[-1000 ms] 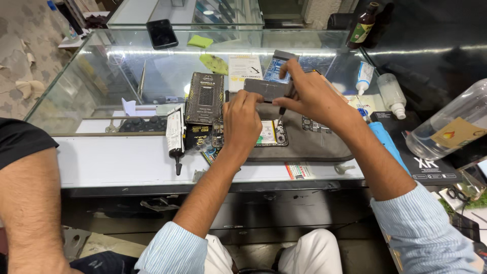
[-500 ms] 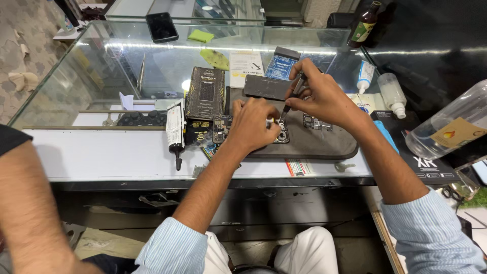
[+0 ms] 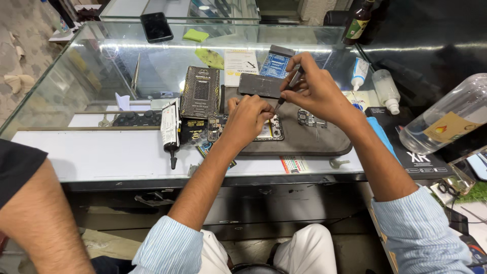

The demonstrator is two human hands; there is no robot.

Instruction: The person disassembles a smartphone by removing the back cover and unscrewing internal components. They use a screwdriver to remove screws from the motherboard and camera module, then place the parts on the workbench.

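our left hand pressed down on opened phone, fingers curled over it, on grey mat at tabletop edge. our right hand pinching thin screwdriver, tip angled down twd phone just beside left hand. dark flat panel lying behind hands on mat. black glue tube to left, w/ dark box near. clear bottle well apart, far right.

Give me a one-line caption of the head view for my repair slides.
Left hand steadies an opened phone on a grey mat; right hand applies a screwdriver.
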